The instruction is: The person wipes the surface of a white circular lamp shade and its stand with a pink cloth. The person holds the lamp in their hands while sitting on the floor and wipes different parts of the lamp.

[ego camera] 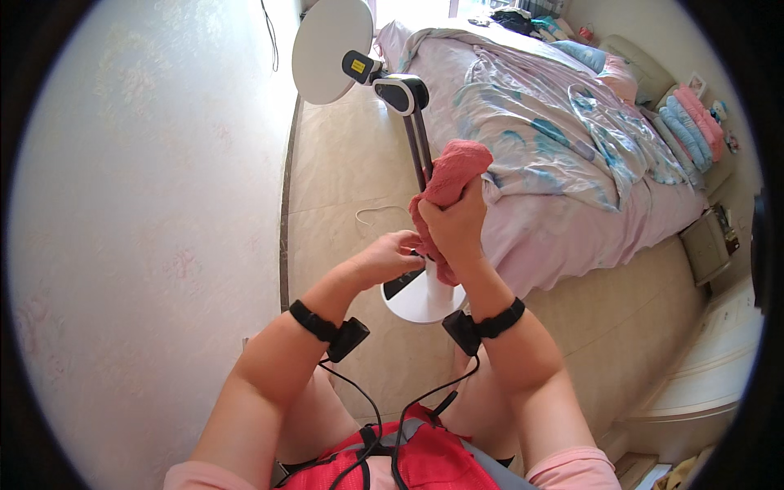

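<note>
A floor stand with a round white disc head (pixel 331 52) and black twin rods (pixel 413 144) rises before me from a round white base (pixel 422 306). My right hand (pixel 459 220) is closed on a red cloth (pixel 456 171), which lies against the rods and hangs down along the lower post. My left hand (pixel 392 257) reaches in from the left at the lower end of the rods, thumb and fingers bent towards the post. Its fingertips meet the cloth's edge and are partly hidden, so what they hold is unclear. A dark panel (pixel 404 283) shows below that hand, over the base.
A bed (pixel 539 236) with rumpled bedding (pixel 520 116) stands close on the right. The pale wall (pixel 153 214) runs along the left. A thin white cable (pixel 373 209) lies on the tiled floor. Black wires (pixel 361 392) hang from the straps on my forearms.
</note>
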### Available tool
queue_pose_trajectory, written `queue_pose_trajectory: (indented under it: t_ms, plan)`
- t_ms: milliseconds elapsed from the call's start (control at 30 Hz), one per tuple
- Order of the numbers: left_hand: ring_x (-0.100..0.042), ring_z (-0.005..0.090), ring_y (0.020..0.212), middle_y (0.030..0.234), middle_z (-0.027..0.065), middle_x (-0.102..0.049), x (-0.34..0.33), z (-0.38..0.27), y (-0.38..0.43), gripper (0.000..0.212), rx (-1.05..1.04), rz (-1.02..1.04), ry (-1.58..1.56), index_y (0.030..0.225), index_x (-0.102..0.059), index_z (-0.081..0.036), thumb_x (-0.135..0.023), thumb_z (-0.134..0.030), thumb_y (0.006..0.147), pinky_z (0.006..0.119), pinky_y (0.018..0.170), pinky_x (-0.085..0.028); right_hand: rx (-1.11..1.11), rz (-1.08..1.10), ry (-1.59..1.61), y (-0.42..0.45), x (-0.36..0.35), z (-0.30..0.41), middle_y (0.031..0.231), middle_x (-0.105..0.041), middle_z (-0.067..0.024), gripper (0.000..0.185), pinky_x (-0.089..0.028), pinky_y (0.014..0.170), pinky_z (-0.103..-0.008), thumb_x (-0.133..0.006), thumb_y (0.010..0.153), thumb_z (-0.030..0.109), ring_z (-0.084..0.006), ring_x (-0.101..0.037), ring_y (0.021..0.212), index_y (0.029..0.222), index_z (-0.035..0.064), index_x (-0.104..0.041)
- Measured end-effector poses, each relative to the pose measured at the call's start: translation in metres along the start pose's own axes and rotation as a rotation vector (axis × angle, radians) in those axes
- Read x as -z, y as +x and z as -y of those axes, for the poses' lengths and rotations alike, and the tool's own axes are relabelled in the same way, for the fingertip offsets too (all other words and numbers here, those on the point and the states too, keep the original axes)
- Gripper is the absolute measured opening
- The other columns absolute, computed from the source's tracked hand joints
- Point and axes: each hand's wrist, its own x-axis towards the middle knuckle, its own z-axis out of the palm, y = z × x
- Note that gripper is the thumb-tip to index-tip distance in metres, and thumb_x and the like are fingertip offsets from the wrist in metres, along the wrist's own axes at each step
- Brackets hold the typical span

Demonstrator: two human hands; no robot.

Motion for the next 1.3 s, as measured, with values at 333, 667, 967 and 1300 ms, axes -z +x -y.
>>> queue_pose_trajectory:
  t_ms: [333,667,967,1300]
  plan:
    - [-0.065,0.0121,0.083,0.087,0.0036,-0.070,-0.030,-0.003,0.012,0.014,-0.376,-0.213,-0.223,0.098,-0.067,-0.002,-0.067,-0.002,0.084,0.029,0.074,-0.052,-0.018,-0.007,0.267,0.001,-0.009,0.014,0.102,-0.065,-0.0119,0.050,-0.052,0.084,-0.0357,-0.074,0.067,0.007,-0.0253,-0.066,0.095,0.113,0.0025,-0.053]
    - [-0.064,0.0158,0.060,0.071,0.0066,-0.067,-0.022,0.016,0.017,0.012,-0.281,-0.338,-0.346,0.086,-0.064,-0.002,-0.063,-0.012,0.093,0.031,0.056,-0.051,-0.356,0.051,0.732,0.011,-0.005,0.004,0.104,-0.063,-0.0065,0.042,-0.052,0.084,-0.0301,-0.068,0.073,-0.004,-0.0162,-0.062,0.091,0.112,0.0025,-0.054]
    - [-0.053,0.0105,0.056,0.065,0.0016,-0.057,0.010,0.005,0.015,0.031,-0.076,-0.352,-0.485,0.067,-0.058,-0.010,-0.073,-0.027,0.089,0.027,0.049,-0.042,-0.065,-0.058,0.598,0.020,0.026,0.014,0.116,-0.057,-0.0065,0.057,-0.048,0.092,-0.0307,-0.067,0.075,-0.005,-0.0157,-0.057,0.105,0.126,0.0040,-0.045]
    - [-0.065,0.0174,0.090,0.095,0.0071,-0.070,0.034,-0.044,-0.014,0.039,-0.117,-0.422,-0.755,0.109,-0.061,-0.004,-0.068,-0.039,0.093,0.032,0.073,-0.047,-0.116,0.467,0.401,-0.002,0.048,0.023,0.120,-0.058,-0.0093,0.060,-0.049,0.094,-0.0324,-0.062,0.076,-0.005,-0.0183,-0.059,0.107,0.132,0.0023,-0.044]
